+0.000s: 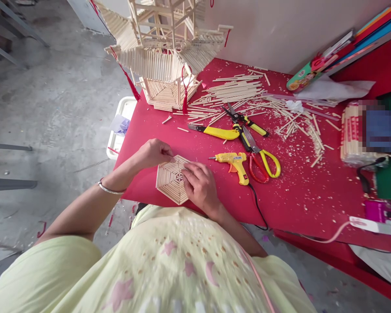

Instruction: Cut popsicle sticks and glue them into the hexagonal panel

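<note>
A hexagonal panel of thin wooden sticks (169, 178), laid in rings about a small centre, lies flat near the red table's front edge. At its upper left edge, my left hand (153, 152) is closed in a pinch; what is between the fingertips, if anything, is too small to make out. My right hand (200, 184) rests over the panel's right side with its fingers stretched out, covering part of it. Just to the right lies a yellow glue gun (233, 163), its nozzle pointing toward the hands.
A tiered stick pagoda (163, 61) with red tassels stands at the back left. Loose sticks (234, 91) and scraps spread behind a yellow utility knife (220, 132), pliers (247, 124) and scissors (262, 156). A bundle of sticks (350, 134) and a power strip (374, 225) sit right.
</note>
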Motion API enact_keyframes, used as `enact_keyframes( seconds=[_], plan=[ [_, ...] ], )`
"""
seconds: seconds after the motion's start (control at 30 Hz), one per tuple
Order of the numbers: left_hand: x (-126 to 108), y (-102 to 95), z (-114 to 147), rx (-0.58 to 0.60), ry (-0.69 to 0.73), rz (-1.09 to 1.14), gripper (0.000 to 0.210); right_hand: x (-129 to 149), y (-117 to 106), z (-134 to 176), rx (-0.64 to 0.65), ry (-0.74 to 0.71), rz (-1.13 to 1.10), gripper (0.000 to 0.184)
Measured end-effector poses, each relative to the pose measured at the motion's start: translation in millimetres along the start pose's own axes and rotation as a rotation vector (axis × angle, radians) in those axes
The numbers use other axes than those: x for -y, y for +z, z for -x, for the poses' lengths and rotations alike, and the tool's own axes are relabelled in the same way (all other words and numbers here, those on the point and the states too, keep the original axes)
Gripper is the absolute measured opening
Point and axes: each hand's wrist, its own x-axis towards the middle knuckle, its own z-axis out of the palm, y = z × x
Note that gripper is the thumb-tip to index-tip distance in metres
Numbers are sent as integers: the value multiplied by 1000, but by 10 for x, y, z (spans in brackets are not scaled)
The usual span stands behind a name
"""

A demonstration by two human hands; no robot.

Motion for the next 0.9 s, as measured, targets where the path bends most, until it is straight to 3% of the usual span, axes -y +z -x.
enact_keyframes(
  seconds=[0.9],
  plan=[
    [-80,-36,-4,35,-39,-50,26,22,-12,-23,-2,13,2,28]
  ],
)
